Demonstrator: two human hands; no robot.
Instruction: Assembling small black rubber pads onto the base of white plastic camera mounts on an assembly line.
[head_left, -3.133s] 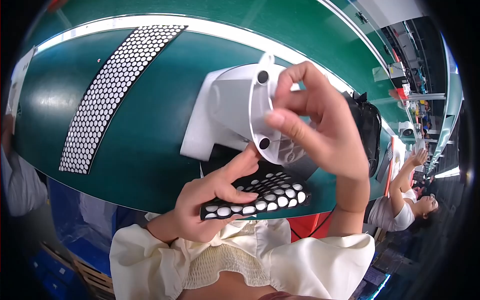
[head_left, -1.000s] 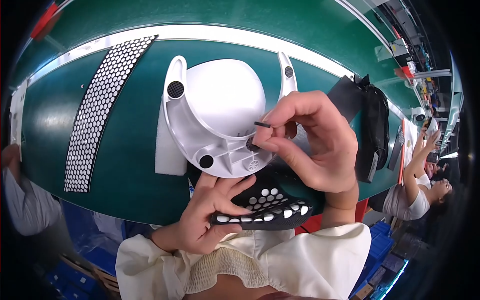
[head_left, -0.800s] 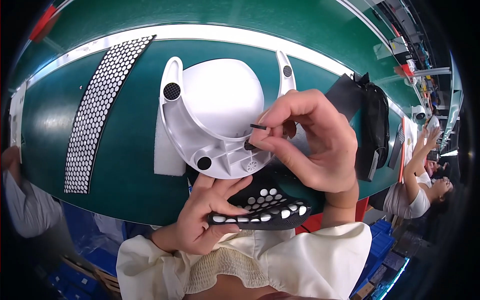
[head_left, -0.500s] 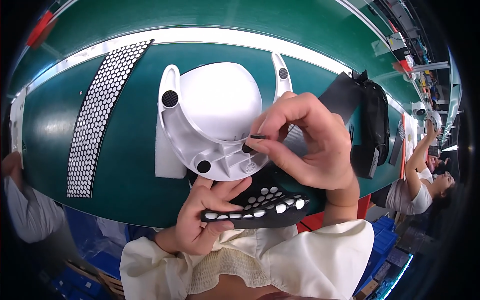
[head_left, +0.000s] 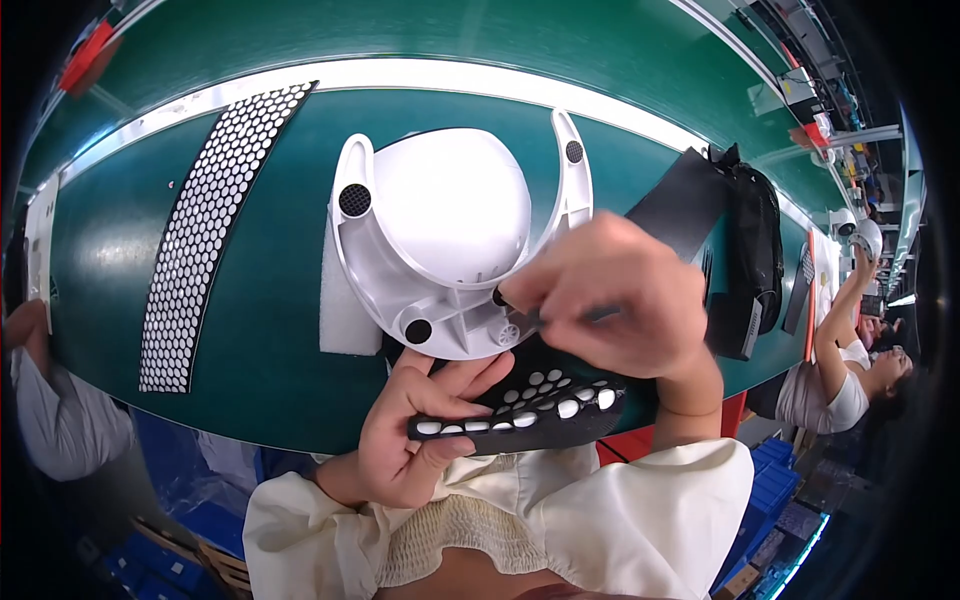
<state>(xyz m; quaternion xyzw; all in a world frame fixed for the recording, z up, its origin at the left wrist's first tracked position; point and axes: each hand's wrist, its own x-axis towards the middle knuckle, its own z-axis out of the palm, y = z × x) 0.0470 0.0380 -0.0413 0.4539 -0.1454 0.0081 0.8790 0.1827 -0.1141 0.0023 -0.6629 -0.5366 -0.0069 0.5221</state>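
Note:
A white curved plastic base (head_left: 375,270) with two arms lies underside up, around a smooth white dome (head_left: 455,200). Round black pads (head_left: 355,199) sit at several spots on it, one beside my right index finger. My left hand (head_left: 395,435) grips a folded black sheet of pads (head_left: 560,432) with white round spots, its upper fingers touching the base's near edge. My right hand (head_left: 625,300) is closed in a pinch at the base's right near side. Motion blurs it, but a small black pad (head_left: 536,319) shows dark at its fingertips.
A long black sheet with white dots (head_left: 205,240) lies on the green table at left. White foam (head_left: 345,300) sits under the base. At right are a dark flat sheet (head_left: 680,205) and a black bag (head_left: 755,240). Another person (head_left: 835,385) works at far right; a sleeve (head_left: 75,420) shows at left.
My right hand has shifted slightly right and down and turned, and is now blurred. The base and my left hand with its sheet sit slightly further right in the picture.

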